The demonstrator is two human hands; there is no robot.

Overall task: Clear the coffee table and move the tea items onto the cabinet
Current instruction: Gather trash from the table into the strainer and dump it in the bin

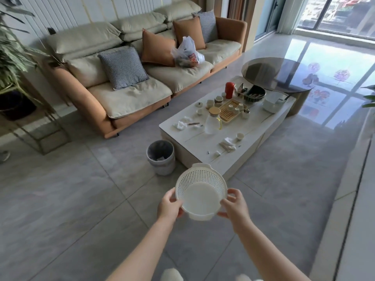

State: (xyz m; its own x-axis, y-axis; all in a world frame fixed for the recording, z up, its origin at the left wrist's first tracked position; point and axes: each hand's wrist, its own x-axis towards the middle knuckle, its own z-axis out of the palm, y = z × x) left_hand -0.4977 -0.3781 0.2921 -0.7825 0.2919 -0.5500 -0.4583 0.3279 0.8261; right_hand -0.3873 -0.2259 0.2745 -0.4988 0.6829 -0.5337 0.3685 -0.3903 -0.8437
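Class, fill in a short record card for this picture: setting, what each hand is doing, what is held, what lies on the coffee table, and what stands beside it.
Setting: living room with a sofa
Left hand: grips the left rim of the colander
Right hand: grips the right rim
Held item: white colander, empty, carried above the floor
Coffee table: glass jug, bamboo tea tray with small cups, red canister, crumpled tissues
Beside the table: grey waste bin on the floor
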